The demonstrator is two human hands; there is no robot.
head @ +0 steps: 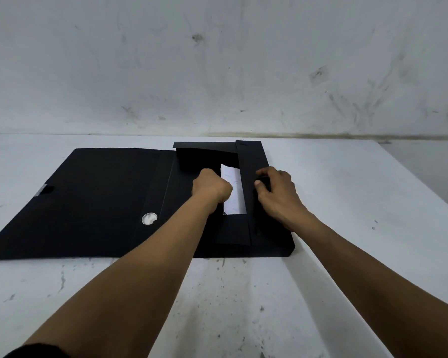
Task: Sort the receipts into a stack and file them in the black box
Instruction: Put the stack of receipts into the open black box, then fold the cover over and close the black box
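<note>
A flat black plastic file box lies open on a white, scuffed table. Its big black lid is folded out flat to the left and covers much of the table on that side. A round silver-ringed hole shows on the spine strip, and a small grey tab sits at the lid's far left edge.

The white paper receipts lie inside the box, seen through the gap between the black inner flaps. The far flap stands up a little at the back. The long right flap lies folded over the right side of the box and hides part of the receipts.

The person's left hand is curled into a closed fist and reaches down into the box, right beside the receipts. It may be gripping their edge, but the fingers are hidden, so one cannot tell for sure. The right hand pinches the outer edge of the long right flap, with fingers bent narrow around it.

The table has bare room in front of the box and to its right, up to the slanted right edge. Behind the box, a stained grey wall stands close to the table's back edge.
</note>
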